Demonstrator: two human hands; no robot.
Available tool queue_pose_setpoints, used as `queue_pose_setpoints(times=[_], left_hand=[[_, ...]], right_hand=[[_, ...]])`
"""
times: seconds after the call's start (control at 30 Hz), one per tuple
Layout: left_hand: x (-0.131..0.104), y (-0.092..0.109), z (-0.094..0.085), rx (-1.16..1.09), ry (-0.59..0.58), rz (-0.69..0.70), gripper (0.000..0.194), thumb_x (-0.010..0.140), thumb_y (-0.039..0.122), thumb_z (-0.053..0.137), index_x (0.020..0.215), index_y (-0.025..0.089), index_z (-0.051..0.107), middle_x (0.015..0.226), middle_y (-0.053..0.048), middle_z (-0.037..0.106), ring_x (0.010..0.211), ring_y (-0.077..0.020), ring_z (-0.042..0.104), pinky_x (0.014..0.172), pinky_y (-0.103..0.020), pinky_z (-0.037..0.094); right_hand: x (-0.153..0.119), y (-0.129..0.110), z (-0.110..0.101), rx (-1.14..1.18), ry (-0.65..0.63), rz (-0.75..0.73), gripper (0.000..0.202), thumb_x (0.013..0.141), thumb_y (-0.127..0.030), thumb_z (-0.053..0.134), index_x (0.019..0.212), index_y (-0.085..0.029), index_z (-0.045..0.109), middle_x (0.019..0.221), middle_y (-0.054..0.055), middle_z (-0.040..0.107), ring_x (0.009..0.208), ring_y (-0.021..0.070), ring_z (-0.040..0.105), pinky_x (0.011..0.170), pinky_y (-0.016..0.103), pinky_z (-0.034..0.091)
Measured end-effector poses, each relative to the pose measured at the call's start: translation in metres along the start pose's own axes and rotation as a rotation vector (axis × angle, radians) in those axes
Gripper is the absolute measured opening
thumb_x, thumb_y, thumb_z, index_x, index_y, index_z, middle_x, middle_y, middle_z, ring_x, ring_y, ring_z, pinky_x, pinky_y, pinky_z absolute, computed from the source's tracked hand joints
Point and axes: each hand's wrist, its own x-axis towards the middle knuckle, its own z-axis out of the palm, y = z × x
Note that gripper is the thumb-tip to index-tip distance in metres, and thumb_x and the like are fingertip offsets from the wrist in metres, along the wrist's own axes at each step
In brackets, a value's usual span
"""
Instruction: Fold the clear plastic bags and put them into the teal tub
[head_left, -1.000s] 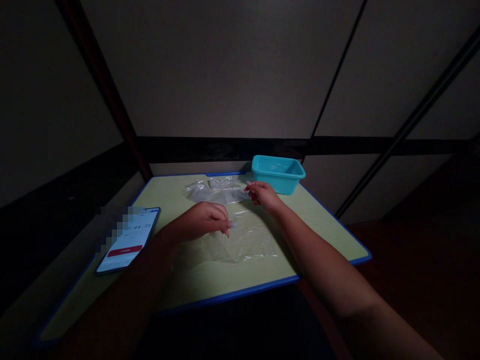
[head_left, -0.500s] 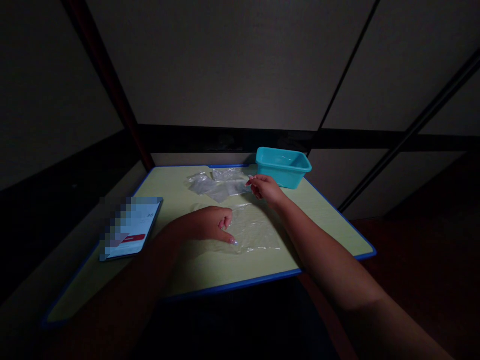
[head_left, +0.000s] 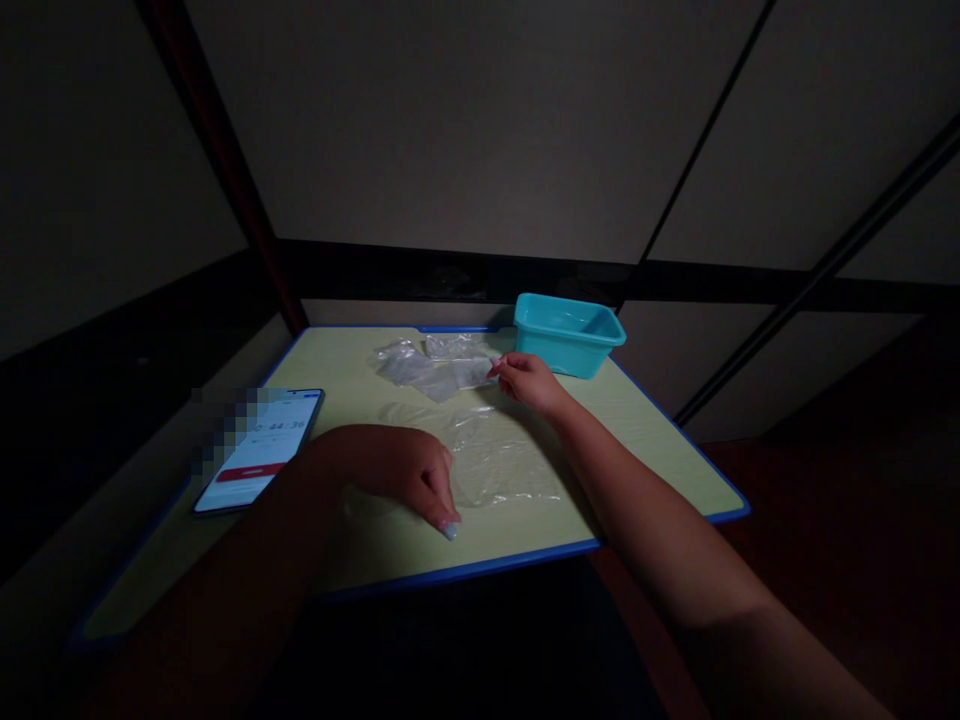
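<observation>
A thin clear plastic bag (head_left: 502,455) lies spread and wrinkled on the table. Over its near left part is my left hand (head_left: 409,470), fingers curled and thumb pointing down; whether any film is caught between them cannot be made out. Farther back, my right hand (head_left: 525,380) pinches the right end of a crumpled clear plastic bag (head_left: 435,380) with thumb and forefinger. Behind that sits a folded clear plastic packet (head_left: 454,346), its contents too unclear to name.
A turquoise plastic basket (head_left: 568,345) stands at the back right corner of the table, close to my right hand. On the left lies a phone (head_left: 262,460) with a lit screen. The pale yellow table (head_left: 645,450) has a blue rim, and panelled doors (head_left: 450,130) rise behind it.
My left hand has moved slightly left and toward the table's front edge, its thumb now closer to its fingers. My right hand stays pinched at nearly the same spot.
</observation>
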Motion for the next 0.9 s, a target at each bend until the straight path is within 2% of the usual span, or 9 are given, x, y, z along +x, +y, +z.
queue_pose_setpoints(times=[0.03,0.1,0.17,0.23,0.33,0.43,0.6,0.73,0.9], left_hand=[[-0.001,0.0,-0.002,0.067,-0.062,0.023,0.026,0.063,0.045,0.072,0.085,0.031,0.073,0.079,-0.001,0.068,0.079,-0.0169,0.058,0.076,-0.026,0.042],[-0.002,-0.001,-0.004,0.172,-0.093,0.045,0.036,0.066,0.047,0.07,0.1,0.035,0.068,0.107,-0.003,0.064,0.105,-0.0224,0.051,0.093,-0.033,0.035],[-0.004,0.001,-0.005,0.204,-0.112,0.03,0.041,0.066,0.05,0.069,0.105,0.037,0.065,0.129,-0.002,0.052,0.125,-0.0265,0.034,0.103,-0.041,0.023],[-0.004,0.005,-0.003,0.211,-0.201,0.003,0.038,0.069,0.049,0.067,0.104,0.037,0.065,0.138,-0.001,0.043,0.133,-0.027,0.022,0.107,-0.046,0.015],[-0.002,0.012,0.0,0.237,-0.31,-0.041,0.033,0.075,0.045,0.063,0.106,0.033,0.065,0.14,-0.005,0.038,0.134,-0.0276,0.02,0.106,-0.052,0.011],[0.001,0.014,0.001,0.263,-0.359,-0.051,0.036,0.08,0.044,0.057,0.113,0.03,0.06,0.142,-0.008,0.033,0.135,-0.0277,0.017,0.105,-0.055,0.009],[0.002,0.007,0.001,0.233,-0.36,-0.045,0.046,0.08,0.045,0.057,0.124,0.031,0.05,0.144,-0.006,0.027,0.136,-0.0258,0.012,0.106,-0.053,0.007],[0.0,0.007,0.001,0.185,-0.358,-0.005,0.051,0.08,0.044,0.058,0.128,0.033,0.045,0.145,-0.003,0.026,0.136,-0.0221,0.011,0.109,-0.046,0.007],[-0.003,0.013,0.001,0.124,-0.298,-0.059,0.055,0.078,0.04,0.061,0.129,0.028,0.045,0.141,-0.005,0.034,0.133,-0.0226,0.023,0.11,-0.043,0.009]], right_hand=[[-0.001,-0.001,0.0,-0.01,-0.001,-0.009,0.037,0.076,-0.049,0.052,0.071,-0.013,0.061,0.045,-0.006,0.043,0.037,0.0061,0.035,0.038,0.02,0.024],[-0.002,-0.002,0.001,-0.03,-0.005,-0.033,0.036,0.077,-0.048,0.051,0.07,-0.013,0.06,0.046,-0.005,0.044,0.038,0.0061,0.035,0.039,0.02,0.025],[-0.003,-0.003,0.003,-0.047,-0.011,-0.051,0.035,0.078,-0.046,0.05,0.07,-0.013,0.06,0.046,-0.005,0.044,0.038,0.0059,0.035,0.04,0.02,0.025],[-0.004,-0.004,0.003,-0.058,-0.012,-0.055,0.034,0.079,-0.044,0.049,0.069,-0.013,0.059,0.046,-0.005,0.045,0.038,0.0059,0.035,0.041,0.02,0.025],[-0.003,-0.004,0.004,-0.081,-0.019,-0.072,0.033,0.08,-0.043,0.048,0.069,-0.013,0.059,0.047,-0.005,0.046,0.04,0.0061,0.036,0.042,0.02,0.026],[-0.003,-0.004,0.003,-0.107,-0.024,-0.102,0.033,0.081,-0.041,0.047,0.069,-0.013,0.059,0.047,-0.004,0.047,0.041,0.0063,0.038,0.043,0.019,0.028],[-0.003,-0.004,0.004,-0.136,-0.025,-0.107,0.03,0.081,-0.04,0.048,0.068,-0.014,0.058,0.047,-0.004,0.048,0.041,0.0066,0.04,0.043,0.019,0.029],[-0.003,-0.004,0.006,-0.152,-0.047,-0.108,0.032,0.082,-0.04,0.048,0.068,-0.014,0.058,0.047,-0.004,0.048,0.042,0.0066,0.041,0.044,0.018,0.03],[-0.003,-0.002,0.007,-0.166,-0.065,-0.123,0.03,0.083,-0.037,0.047,0.07,-0.013,0.06,0.048,-0.004,0.048,0.043,0.0064,0.042,0.044,0.018,0.03]])
